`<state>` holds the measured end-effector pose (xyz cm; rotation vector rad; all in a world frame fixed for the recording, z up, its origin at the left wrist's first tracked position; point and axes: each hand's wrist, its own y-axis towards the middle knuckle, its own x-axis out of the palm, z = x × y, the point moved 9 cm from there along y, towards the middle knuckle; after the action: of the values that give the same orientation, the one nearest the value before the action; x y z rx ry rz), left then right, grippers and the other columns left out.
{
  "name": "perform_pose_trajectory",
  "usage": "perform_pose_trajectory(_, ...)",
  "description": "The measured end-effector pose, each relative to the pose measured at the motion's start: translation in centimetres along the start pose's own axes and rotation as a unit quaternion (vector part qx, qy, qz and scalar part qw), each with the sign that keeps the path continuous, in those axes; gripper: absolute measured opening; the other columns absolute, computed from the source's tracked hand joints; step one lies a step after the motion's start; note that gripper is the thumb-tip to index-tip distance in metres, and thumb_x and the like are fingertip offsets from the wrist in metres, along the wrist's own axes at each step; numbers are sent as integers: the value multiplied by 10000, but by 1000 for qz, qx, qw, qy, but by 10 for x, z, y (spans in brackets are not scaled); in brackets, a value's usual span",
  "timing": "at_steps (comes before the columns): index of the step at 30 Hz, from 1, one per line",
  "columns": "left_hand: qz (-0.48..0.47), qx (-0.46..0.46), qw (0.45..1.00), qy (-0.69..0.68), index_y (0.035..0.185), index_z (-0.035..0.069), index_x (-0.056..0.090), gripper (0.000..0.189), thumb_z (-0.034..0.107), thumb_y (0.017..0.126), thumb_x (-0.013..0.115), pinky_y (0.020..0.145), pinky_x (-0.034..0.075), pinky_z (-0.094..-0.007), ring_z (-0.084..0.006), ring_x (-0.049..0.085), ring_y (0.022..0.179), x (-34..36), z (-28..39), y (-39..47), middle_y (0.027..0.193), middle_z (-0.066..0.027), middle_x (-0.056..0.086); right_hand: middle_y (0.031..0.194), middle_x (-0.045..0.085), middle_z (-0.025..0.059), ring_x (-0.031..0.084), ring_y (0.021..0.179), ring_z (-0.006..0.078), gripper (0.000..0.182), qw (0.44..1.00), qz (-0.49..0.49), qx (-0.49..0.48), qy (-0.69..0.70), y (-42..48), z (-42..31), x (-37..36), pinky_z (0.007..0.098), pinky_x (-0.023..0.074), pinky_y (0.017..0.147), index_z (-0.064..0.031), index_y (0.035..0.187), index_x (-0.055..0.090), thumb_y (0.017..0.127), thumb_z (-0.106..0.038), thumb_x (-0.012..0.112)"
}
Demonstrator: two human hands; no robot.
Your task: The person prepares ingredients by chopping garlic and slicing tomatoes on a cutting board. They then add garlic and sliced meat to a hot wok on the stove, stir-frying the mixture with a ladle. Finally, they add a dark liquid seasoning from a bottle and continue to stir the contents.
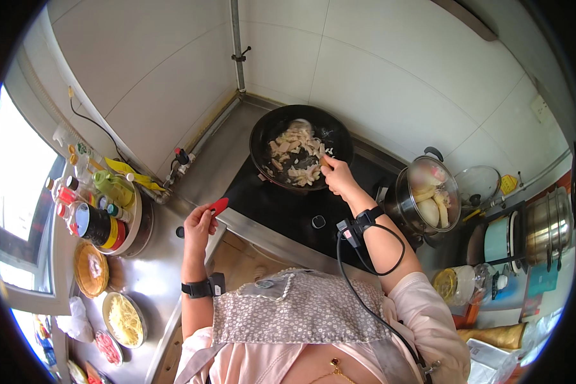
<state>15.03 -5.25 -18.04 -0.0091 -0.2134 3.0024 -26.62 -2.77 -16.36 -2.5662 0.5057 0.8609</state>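
In my right hand is the wooden handle of a turner, reaching over the near right rim of a black wok. Its blurred head seems to be among the food at the far side. Pale sliced pieces, possibly meat and vegetable, are spread over the wok's bottom. The wok stands at the back of a black glass cooktop. My left hand grips a flat red object with a hole in it, left of the cooktop's front edge; most of it is hidden by my fingers.
A glass-lidded steamer pot with pale food inside stands right of the wok. On the left counter are a rack of bottles, a wicker basket, a bowl of pale shreds and a dish of pink meat. A cable hangs by my right arm.
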Motion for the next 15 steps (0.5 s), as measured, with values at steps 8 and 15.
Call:
perform_pose_trajectory(8,-84,-27,996,2,1127,-1,598,223,138,983,500,511,402,-190,-60,502,551,-10,-5,8,708,-27,605,782,647,156,659,735,323,476,927,-10,-212,-311,-104,-31,-19,449,514,655,-341,1281,583,840,-169,634)
perform_pose_trajectory(15,-172,-48,984,25,1097,-4,578,191,128,976,513,510,424,-203,-63,518,554,-1,3,25,701,-29,613,930,672,207,639,883,396,485,956,146,-24,-253,-62,-11,-33,472,509,760,-177,1359,494,886,-195,598)
